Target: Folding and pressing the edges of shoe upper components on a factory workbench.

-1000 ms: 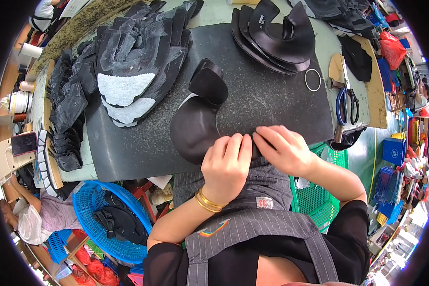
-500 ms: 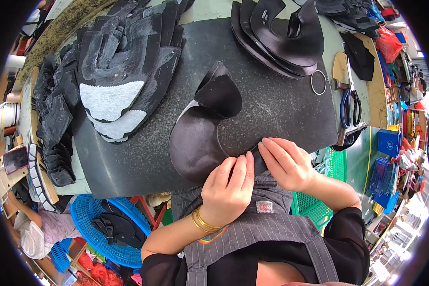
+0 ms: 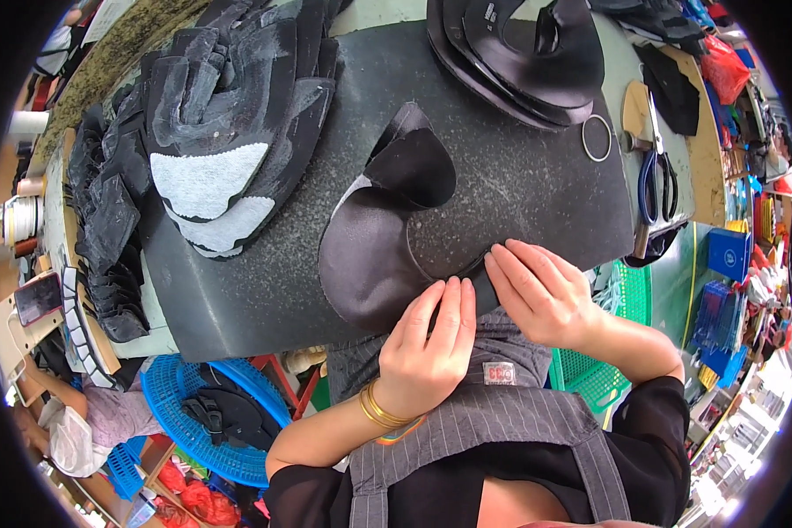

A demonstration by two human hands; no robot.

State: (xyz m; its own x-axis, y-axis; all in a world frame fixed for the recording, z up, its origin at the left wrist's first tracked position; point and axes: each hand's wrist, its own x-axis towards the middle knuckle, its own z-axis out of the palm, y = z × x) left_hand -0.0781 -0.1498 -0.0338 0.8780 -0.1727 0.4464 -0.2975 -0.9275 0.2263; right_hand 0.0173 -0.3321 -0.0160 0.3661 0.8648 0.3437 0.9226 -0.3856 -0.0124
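A curved, U-shaped black shoe upper (image 3: pixel 365 255) with a satin sheen lies at the near edge of the dark work mat. Its far end curls over on itself, with a pale grey strip showing at the bend. My left hand (image 3: pixel 429 343) presses its fingertips along the near part of the upper. Beside it, my right hand (image 3: pixel 546 295) pinches the right-hand end, thumb hidden beneath. Both hands grip the same piece, fingers close together.
Stacked black uppers with white patches (image 3: pixel 209 180) lie at left, glossy ones (image 3: pixel 537 79) at far right. Scissors (image 3: pixel 656 167) and a metal ring (image 3: pixel 597 138) rest at right. A phone (image 3: pixel 40 299), blue basket (image 3: pixel 172 396) and green basket (image 3: pixel 629 299) flank the table.
The view has shifted slightly, so the mat and stacks sit a little differently. My right fingers have worked slightly along the upper's edge; both hands keep their hold.
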